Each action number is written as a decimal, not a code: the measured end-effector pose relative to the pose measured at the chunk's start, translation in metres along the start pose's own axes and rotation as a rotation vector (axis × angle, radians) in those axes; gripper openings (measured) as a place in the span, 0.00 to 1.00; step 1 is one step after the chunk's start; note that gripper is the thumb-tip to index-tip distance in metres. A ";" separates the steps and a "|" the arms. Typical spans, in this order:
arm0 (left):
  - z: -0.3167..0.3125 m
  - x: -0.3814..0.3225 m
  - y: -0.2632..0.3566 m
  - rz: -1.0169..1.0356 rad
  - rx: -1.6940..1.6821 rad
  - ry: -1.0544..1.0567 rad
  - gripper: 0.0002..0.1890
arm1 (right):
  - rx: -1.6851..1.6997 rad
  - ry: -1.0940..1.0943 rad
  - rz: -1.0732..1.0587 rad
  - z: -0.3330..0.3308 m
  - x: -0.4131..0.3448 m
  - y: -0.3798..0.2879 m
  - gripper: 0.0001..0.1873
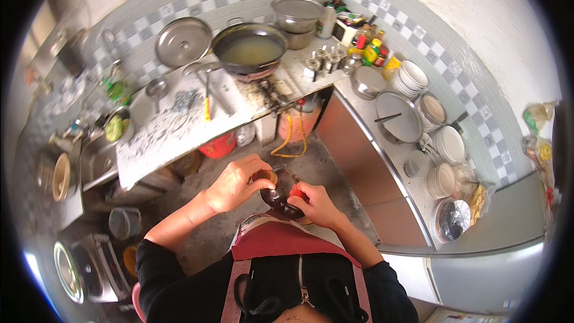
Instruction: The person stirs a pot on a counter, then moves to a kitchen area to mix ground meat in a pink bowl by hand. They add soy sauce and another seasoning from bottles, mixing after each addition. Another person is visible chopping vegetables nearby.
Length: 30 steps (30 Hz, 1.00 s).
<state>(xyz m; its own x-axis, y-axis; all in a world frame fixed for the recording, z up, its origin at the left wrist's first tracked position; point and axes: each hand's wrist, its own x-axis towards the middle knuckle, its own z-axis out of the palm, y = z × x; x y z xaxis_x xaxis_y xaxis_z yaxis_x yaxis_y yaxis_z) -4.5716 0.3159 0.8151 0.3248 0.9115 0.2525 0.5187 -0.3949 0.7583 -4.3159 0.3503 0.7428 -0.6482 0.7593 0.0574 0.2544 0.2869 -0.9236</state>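
Observation:
In front of my apron, above the floor, is a dark, glossy, rounded vessel [279, 198], perhaps a jar. My left hand [237, 183] has its thumb and fingers curled round a brown ridged piece [268, 176] at the vessel's upper left. Whether that piece is a lid joined to the vessel, I cannot tell. At the vessel's right side, my right hand [317, 204] grips a small red piece [296, 192] between thumb and fingers. The fingers hide much of both pieces, and the vessel's lower end is close to the dark red apron [287, 242].
Ahead runs a counter [179, 128] with a wok [249, 49] of liquid on a gas stove, beside a ladle [157, 89] and a sink [96, 161]. A gas cylinder [296, 125] and red bucket [218, 144] stand below. The right counter holds stacked bowls [410, 78], plates [448, 144] and bottles [371, 51].

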 end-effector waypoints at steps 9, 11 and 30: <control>-0.019 0.161 -0.060 0.302 -0.010 -0.014 0.20 | -0.109 0.074 0.137 -0.096 0.104 0.025 0.14; -0.024 0.185 -0.080 0.201 0.028 -0.067 0.23 | -0.085 0.096 0.145 -0.116 0.125 0.029 0.14; -0.082 0.384 -0.108 0.068 0.218 0.386 0.21 | 0.496 0.325 0.129 -0.320 0.366 0.118 0.14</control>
<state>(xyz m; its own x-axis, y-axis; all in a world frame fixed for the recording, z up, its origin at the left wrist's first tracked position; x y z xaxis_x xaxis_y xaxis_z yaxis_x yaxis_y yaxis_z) -4.5682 0.7177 0.8794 0.0662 0.8426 0.5344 0.6741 -0.4327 0.5987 -4.2937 0.8493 0.7756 -0.3617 0.9319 -0.0264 -0.0993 -0.0667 -0.9928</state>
